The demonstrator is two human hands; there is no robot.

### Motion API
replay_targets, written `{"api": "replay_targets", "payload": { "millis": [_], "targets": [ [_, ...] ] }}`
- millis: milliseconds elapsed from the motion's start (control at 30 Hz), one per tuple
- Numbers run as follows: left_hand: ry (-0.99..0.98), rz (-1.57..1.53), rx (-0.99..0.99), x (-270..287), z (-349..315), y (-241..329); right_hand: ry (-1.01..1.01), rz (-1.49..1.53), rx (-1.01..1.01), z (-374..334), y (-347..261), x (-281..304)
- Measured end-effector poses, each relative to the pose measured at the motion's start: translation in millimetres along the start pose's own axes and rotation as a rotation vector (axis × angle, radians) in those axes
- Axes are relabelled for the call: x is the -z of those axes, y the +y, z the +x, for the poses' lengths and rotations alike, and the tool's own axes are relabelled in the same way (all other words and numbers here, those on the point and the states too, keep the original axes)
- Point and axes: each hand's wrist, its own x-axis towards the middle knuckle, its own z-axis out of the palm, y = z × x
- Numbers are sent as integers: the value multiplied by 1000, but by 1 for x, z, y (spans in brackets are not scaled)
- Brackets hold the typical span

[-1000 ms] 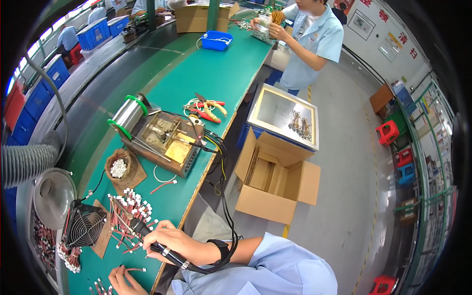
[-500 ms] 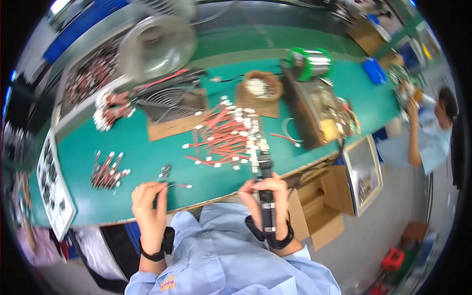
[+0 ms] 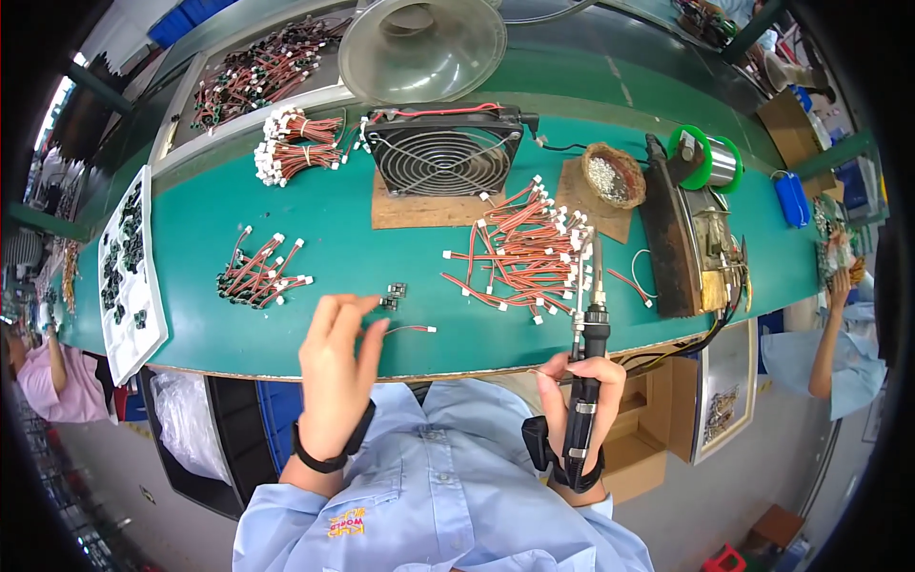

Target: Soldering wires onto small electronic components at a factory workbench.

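Note:
My left hand [image 3: 338, 367] is over the front of the green bench, thumb and forefinger apart. Its forefinger tip is beside a small cluster of black components [image 3: 392, 296]; whether it touches them I cannot tell. By the thumb, a short thin wire with a white connector [image 3: 419, 329] lies on the bench. My right hand [image 3: 589, 386] is wrapped round the black handle of a soldering iron [image 3: 597, 329], whose metal shaft points away from me. Left of the shaft, red and brown wires with white connectors [image 3: 524, 250] lie in a loose pile.
A smaller wire pile [image 3: 262, 272] and a white tray of black parts [image 3: 133, 276] are at left. Behind stand bundled wires [image 3: 297, 148], a fan [image 3: 443, 157] and an extraction hood [image 3: 424, 48]. A bowl [image 3: 615, 176], solder spool [image 3: 710, 160] and metal fixture [image 3: 681, 248] are at right.
The whole view has shifted, so the bench things appear farther right and sharper. My left forefinger has come closer to the black components. The soldering iron stays in my right hand.

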Motion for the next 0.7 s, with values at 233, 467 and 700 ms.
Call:
{"api": "replay_targets", "payload": {
  "millis": [233,467,700],
  "targets": [
    [-197,14,-126,13,25,-9,-18,-21,20,4,3,0],
    [-408,77,-114,-4,54,-21,-34,136,-46,7,-5,-6],
    [-408,-70,-100,14,40,-3,-3,293,-194,13,-14,-2]
  ]
}}
